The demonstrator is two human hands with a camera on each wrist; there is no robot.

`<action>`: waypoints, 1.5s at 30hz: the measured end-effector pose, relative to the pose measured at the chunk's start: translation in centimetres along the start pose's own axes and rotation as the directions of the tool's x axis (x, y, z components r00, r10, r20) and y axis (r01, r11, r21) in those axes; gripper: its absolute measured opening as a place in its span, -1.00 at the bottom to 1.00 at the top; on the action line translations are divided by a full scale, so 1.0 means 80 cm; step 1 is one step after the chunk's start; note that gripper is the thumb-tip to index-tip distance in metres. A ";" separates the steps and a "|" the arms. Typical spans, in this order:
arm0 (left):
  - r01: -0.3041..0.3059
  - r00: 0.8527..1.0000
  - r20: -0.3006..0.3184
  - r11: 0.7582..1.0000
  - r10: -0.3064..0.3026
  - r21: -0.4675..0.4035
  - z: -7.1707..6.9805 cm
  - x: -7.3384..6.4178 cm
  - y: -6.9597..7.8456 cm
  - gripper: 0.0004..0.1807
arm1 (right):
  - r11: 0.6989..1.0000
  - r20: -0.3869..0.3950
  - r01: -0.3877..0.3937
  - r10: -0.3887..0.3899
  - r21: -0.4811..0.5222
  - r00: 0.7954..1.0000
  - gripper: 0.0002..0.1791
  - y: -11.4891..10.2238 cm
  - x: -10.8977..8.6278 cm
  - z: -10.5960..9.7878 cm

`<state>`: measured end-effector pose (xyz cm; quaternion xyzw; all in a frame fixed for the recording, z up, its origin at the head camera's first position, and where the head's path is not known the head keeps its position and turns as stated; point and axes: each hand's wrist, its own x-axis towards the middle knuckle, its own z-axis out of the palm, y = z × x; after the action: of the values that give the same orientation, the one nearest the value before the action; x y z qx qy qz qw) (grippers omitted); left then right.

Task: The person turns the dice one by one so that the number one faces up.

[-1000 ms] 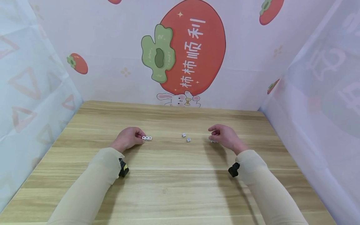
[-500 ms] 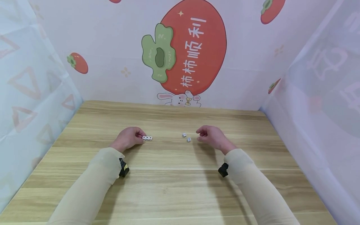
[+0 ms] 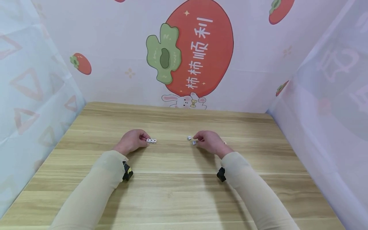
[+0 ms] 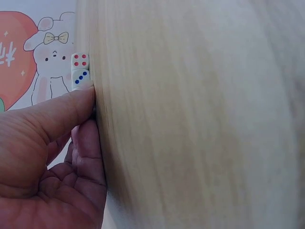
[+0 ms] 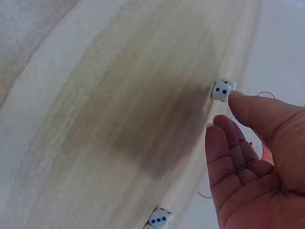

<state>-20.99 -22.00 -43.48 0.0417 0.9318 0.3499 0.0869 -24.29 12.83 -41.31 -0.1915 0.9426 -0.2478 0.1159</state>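
Note:
In the head view a short row of white dice (image 3: pixel 151 141) lies on the table at left. My left hand (image 3: pixel 133 140) pinches the near end of that row between thumb and fingers. The left wrist view shows a die (image 4: pixel 80 60) with red pips and one with blue pips past my thumb (image 4: pixel 66 109); the thumb covers the end. Near the middle lie two separate dice, one farther back (image 3: pixel 189 138) and one nearer (image 3: pixel 194 143). My right hand (image 3: pixel 211 142) is right beside them, thumb and fingers apart. A die (image 5: pixel 221 91) appears at the thumb tip in the right wrist view.
More dice (image 5: pixel 159 218) lie right of my right hand, mostly hidden behind it in the head view. Printed cloth walls (image 3: pixel 115 86) stand at the back and both sides of the wooden table (image 3: pixel 169 198).
My right hand has moved left, away from the dice on the right and over to the two middle dice. My left hand has stayed at its row.

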 end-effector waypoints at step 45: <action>-0.019 1.000 -0.006 1.000 0.019 0.003 -0.002 -0.001 -0.003 -0.84 | 0.997 -0.020 -0.010 0.008 -0.070 1.000 -0.81 -0.001 0.002 0.012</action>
<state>-20.97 -22.27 -43.54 0.0497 0.9322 0.3493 0.0809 -24.12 12.31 -42.11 -0.1888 0.9527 -0.2157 0.1010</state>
